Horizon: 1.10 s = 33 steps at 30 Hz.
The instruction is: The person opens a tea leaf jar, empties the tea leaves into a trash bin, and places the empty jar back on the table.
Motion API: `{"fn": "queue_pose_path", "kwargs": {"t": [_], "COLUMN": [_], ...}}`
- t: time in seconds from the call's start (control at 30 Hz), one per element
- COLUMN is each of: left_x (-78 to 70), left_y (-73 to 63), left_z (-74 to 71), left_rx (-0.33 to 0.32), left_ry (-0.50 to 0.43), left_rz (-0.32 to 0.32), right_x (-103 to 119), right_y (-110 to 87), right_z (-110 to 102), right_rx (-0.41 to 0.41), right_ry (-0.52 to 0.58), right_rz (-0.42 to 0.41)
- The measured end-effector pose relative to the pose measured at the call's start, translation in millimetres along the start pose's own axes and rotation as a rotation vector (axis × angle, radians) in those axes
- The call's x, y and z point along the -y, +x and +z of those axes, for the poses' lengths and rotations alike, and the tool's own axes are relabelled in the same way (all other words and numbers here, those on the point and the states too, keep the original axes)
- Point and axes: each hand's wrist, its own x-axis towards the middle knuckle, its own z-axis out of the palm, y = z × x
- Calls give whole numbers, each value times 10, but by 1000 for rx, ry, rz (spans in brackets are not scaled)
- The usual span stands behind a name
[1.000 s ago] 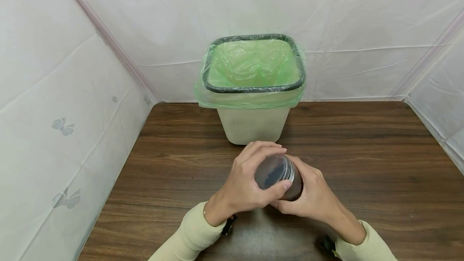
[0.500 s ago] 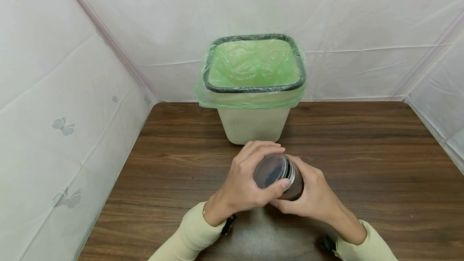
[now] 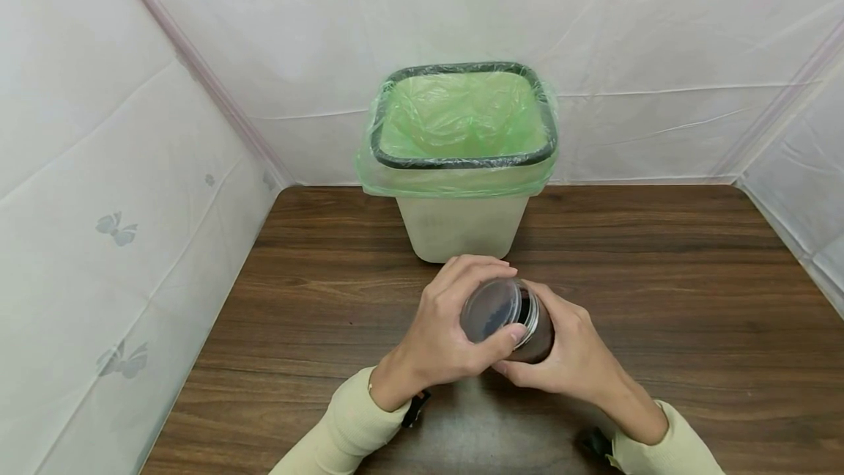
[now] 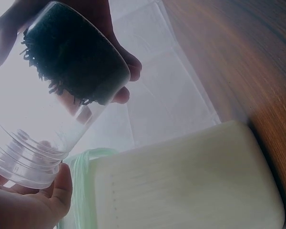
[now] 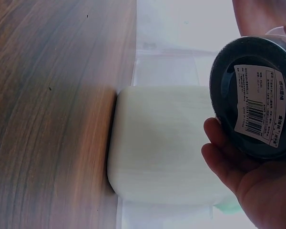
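Observation:
A clear jar (image 3: 542,336), tilted on its side above the table, holds dark shredded bits like dried tea leaves, bunched at its base in the left wrist view. My right hand (image 3: 574,347) grips the jar body, thumb underneath. A translucent round lid (image 3: 489,308) is in the grip of my left hand (image 3: 448,321), fingers over its far edge and thumb on the near side. Between lid and ridged neck a dark gap shows. The right wrist view faces the jar's dark base (image 5: 229,119), with a white barcode label (image 5: 260,105) stuck on it.
Just beyond my hands stands a cream trash bin (image 3: 461,229) with a dark rim and a green plastic liner (image 3: 455,185). It rests on the dark wooden table (image 3: 316,328). White sheeting (image 3: 297,35) walls the back and sides.
My left hand has eased the lid slightly off to the left, and a gap has opened between lid and jar neck. The right hand still holds the jar in nearly the same place.

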Motion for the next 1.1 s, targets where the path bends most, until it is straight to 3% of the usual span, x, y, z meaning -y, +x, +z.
{"fn": "queue_pose_path", "kwargs": {"t": [0.37, 0.6, 1.1], "left_x": [8, 9, 13], "left_y": [-13, -24, -40], "left_z": [-15, -21, -34], "left_rx": [0, -7, -8], "left_ry": [2, 6, 0], "left_rz": [-12, -17, -30], "right_x": [-3, -10, -30], "right_y": [13, 1, 5], "right_z": [-17, -36, -69], "right_rx": [-12, 1, -16], "right_ry": [-2, -9, 6], "right_rz": [-2, 59, 23]}}
